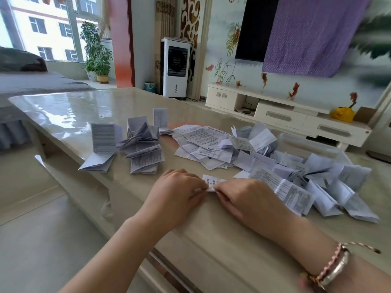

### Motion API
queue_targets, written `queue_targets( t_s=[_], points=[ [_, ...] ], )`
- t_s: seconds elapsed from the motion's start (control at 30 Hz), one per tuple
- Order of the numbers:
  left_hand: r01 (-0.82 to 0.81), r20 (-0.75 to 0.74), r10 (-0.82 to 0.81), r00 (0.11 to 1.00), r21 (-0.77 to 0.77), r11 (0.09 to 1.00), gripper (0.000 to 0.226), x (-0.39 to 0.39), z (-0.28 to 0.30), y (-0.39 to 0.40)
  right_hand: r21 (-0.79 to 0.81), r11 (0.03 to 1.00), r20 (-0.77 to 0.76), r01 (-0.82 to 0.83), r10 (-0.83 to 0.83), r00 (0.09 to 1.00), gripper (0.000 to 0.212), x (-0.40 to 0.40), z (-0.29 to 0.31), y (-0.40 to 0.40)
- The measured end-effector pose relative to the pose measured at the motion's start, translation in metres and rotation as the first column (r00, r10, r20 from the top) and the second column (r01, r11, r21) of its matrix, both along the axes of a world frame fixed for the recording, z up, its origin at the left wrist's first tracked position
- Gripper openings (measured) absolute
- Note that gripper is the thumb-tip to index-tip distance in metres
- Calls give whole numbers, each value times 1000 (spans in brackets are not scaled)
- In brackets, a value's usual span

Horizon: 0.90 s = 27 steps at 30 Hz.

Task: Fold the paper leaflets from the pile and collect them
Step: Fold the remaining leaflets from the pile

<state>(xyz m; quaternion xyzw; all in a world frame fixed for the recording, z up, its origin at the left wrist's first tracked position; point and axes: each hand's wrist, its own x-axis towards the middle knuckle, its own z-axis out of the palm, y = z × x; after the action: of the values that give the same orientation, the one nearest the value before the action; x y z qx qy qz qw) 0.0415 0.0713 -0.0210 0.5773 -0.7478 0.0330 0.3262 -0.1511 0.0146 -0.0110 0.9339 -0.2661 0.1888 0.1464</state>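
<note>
A small white printed leaflet (pixel 212 182) lies on the glossy beige table (pixel 69 111), near its front edge. My left hand (pixel 175 191) and my right hand (pixel 247 197) meet over it, and both pinch its near edge with their fingertips. Most of the leaflet is hidden under my fingers. Behind it a loose pile of flat leaflets (pixel 203 144) spreads over the middle of the table. Several folded leaflets (pixel 137 144) stand and lie to the left. A bigger heap of folded leaflets (pixel 317 182) covers the right side.
A clear plastic box (pixel 306 144) sits behind the right heap. The table's left edge drops to the tiled floor (pixel 42 240). A white TV cabinet (pixel 285 115) and an air cooler (pixel 175 68) stand beyond the table.
</note>
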Motion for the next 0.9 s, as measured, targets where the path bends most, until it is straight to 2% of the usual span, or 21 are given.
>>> queue_targets(
  t_s=[0.13,0.27,0.33,0.4,0.47,0.53,0.6,0.67,0.77,0.9],
  points=[
    [-37,-74,36,997,-12,999,27,3,6,-2,-241,970,0,19,-20,1000,11,12,15,0],
    [-119,-168,104,980,-83,989,18,10,15,-1,-297,949,88,108,-85,992,10,41,34,-13],
    [-214,-200,193,961,-87,973,17,18,22,2,-201,974,176,105,-70,982,4,58,36,-31],
    [-289,-243,274,930,-26,957,17,29,25,4,11,999,337,39,-41,940,15,77,33,-49],
    [-323,-255,328,910,63,944,11,38,23,4,219,976,495,-18,-95,864,21,93,28,-66],
    [-341,-217,364,906,135,930,9,45,20,3,415,907,552,-71,-190,812,28,109,23,-83],
    [-361,-182,392,902,182,915,12,49,18,1,594,799,489,-93,-267,831,42,123,18,-94],
    [-380,-147,411,900,197,904,15,52,16,-1,685,728,308,0,-290,906,52,137,13,-100],
    [-402,-103,425,899,187,896,18,57,15,-2,637,752,50,171,-262,964,45,151,9,-101],
    [-420,-96,442,892,186,888,18,62,16,-2,591,789,-1,168,-207,978,45,166,13,-100]
  ],
)
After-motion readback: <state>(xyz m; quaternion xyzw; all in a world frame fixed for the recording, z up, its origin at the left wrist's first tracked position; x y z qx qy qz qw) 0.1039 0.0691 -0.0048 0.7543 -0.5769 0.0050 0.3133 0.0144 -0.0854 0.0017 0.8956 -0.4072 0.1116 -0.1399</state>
